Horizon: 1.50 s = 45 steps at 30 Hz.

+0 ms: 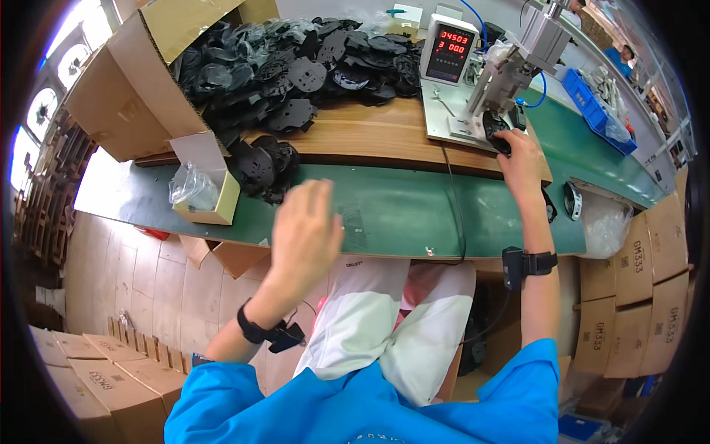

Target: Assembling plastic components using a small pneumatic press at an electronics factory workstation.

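My right hand (520, 157) grips a black plastic part (494, 129) under the head of a bench press (501, 87), on the press's pale metal base (440, 126). My left hand (305, 231) is raised above the near edge of the green bench (392, 200), slightly blurred. Its fingers stretch forward with the thumb apart, and nothing shows in it. Just beyond that hand lies a small cluster of black plastic parts (262, 169). Farther back, a large heap of similar round black parts (307, 74) spreads over a wooden board (355, 133).
A control box with a red display (449, 50) stands beside the press. An open carton (122, 103) and a small box (218, 211) holding clear plastic sit at left. A blue bin (588, 107) is far right. Stacked cartons (632, 274) flank the bench; a cable (452, 192) crosses it.
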Each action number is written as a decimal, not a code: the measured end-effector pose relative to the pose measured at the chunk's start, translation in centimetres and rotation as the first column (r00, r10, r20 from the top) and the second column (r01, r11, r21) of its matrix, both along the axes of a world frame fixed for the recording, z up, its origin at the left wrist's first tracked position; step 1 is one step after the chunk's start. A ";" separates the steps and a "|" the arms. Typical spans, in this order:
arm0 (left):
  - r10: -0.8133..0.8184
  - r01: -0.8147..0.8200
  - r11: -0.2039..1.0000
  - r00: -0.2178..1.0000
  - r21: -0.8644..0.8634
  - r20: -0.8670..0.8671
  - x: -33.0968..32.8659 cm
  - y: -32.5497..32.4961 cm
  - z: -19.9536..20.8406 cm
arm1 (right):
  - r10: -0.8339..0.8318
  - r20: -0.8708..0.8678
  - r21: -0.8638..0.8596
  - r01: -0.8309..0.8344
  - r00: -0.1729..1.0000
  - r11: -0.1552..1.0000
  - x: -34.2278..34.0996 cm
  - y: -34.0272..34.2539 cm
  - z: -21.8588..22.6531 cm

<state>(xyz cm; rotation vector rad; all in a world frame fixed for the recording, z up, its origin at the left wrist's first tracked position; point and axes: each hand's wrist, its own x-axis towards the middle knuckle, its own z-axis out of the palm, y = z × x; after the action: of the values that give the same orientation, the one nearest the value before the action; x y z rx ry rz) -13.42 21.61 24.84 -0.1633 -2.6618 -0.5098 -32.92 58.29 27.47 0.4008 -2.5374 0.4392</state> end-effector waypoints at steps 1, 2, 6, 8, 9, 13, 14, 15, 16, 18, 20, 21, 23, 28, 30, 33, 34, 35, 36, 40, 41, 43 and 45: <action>0.101 -0.104 0.993 0.994 -0.050 -0.053 0.3 -2.1 -0.5 | 0.008 0.008 0.014 -0.008 1.000 1.000 0.3 -0.3 0.3; 0.195 -0.206 0.974 0.974 -0.091 -0.111 0.0 -4.0 -1.0 | 0.013 0.015 0.031 -0.013 1.000 0.999 0.4 -0.5 0.4; 0.175 -0.193 0.962 0.979 -0.195 -0.104 -2.3 -9.9 0.8 | 0.002 0.005 0.063 -0.002 1.000 0.998 1.0 -0.5 0.7; 0.174 -0.166 0.943 0.985 -0.290 0.003 -3.5 -12.1 1.4 | 0.008 -0.016 0.068 -0.007 1.000 0.998 1.0 -0.3 0.5; 0.174 -0.166 0.943 0.985 -0.289 -0.001 -4.2 -13.1 1.7 | 0.020 -0.038 0.067 -0.017 0.999 0.998 0.9 -0.3 0.4; 0.054 -0.049 0.967 0.998 -0.250 0.013 -5.8 -13.5 3.0 | 0.002 -0.024 0.074 0.000 1.000 0.997 0.6 0.2 0.2; 0.014 -0.017 0.963 1.000 -0.268 -0.014 -5.6 -13.2 3.4 | 0.014 -0.036 0.061 -0.012 0.999 0.998 0.7 0.1 0.1; 0.010 -0.013 0.963 1.000 -0.269 -0.012 -5.6 -13.5 3.7 | 0.027 -0.048 0.048 -0.025 0.998 0.999 0.8 0.0 0.0; -0.045 0.043 0.973 0.999 -0.226 -0.004 -5.7 -14.3 3.9 | 0.024 -0.046 0.047 -0.022 0.999 0.999 0.8 -0.2 -0.1; -0.100 0.098 0.979 0.995 -0.180 -0.001 -5.6 -15.1 4.3 | 0.002 -0.003 0.042 -0.002 1.000 0.999 0.5 -0.2 0.1; -0.074 0.080 0.995 0.992 -0.064 0.098 -5.3 -15.2 4.8 | 0.006 -0.010 0.046 -0.006 1.000 0.999 0.4 0.0 0.0; -0.061 0.071 0.994 0.992 -0.085 0.113 -5.2 -15.0 5.4 | 0.012 -0.018 0.050 -0.011 1.000 0.999 0.3 0.1 -0.1; -0.066 0.070 0.994 0.996 -0.085 0.056 -5.3 -14.6 6.3 | 0.015 -0.032 0.057 -0.013 0.999 0.998 0.1 0.2 -0.1; -0.118 0.147 0.987 0.940 0.069 -0.321 -6.1 -10.7 6.4 | 0.016 -0.074 0.057 -0.012 0.997 0.998 0.4 0.6 0.4; -0.111 0.228 0.839 0.960 0.494 -0.255 -6.6 -8.0 5.0 | 0.038 -0.033 0.019 -0.037 0.999 0.999 0.2 1.4 -0.4; -0.193 0.195 0.614 0.977 0.765 -0.094 -7.0 -5.7 1.2 | 0.048 0.031 -0.010 -0.048 0.998 0.999 0.4 -0.3 -0.6; -0.263 0.183 0.572 0.964 0.800 -0.033 -7.1 -4.6 0.1 | 0.014 0.032 0.022 -0.015 0.999 1.000 0.2 -0.3 -0.7; -0.385 0.143 0.510 0.920 0.848 0.077 -7.0 -4.2 -0.9 | -0.003 0.013 0.032 0.003 1.000 0.999 0.3 -0.5 -0.7; -0.494 0.082 0.466 0.850 0.881 0.183 -7.0 -3.9 -1.7 | -0.029 0.016 0.057 0.028 0.999 0.998 0.2 -0.9 -0.7; -0.639 -0.056 0.258 0.739 0.965 0.214 -6.1 1.3 0.2 | 0.003 -0.075 0.066 0.002 0.997 0.998 0.6 -0.5 -0.3; -0.647 -0.022 0.260 0.738 0.965 0.191 -6.6 1.7 -0.4 | -0.014 -0.078 0.063 0.018 0.997 0.998 0.6 -0.5 -0.1; -0.663 0.011 0.268 0.728 0.963 0.176 -6.9 2.5 -0.7 | 0.013 -0.080 0.068 -0.008 0.997 0.998 0.7 -0.6 0.0; -0.636 0.052 0.323 0.752 0.945 0.175 -6.5 3.9 0.1 | -0.004 -0.078 0.062 0.009 0.997 0.998 0.6 -0.3 0.0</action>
<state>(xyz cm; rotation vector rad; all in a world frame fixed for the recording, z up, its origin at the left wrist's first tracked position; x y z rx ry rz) -19.90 25.51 24.92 -0.3262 -2.2969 -2.4267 -32.30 57.94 27.48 0.4246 -2.4812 0.3360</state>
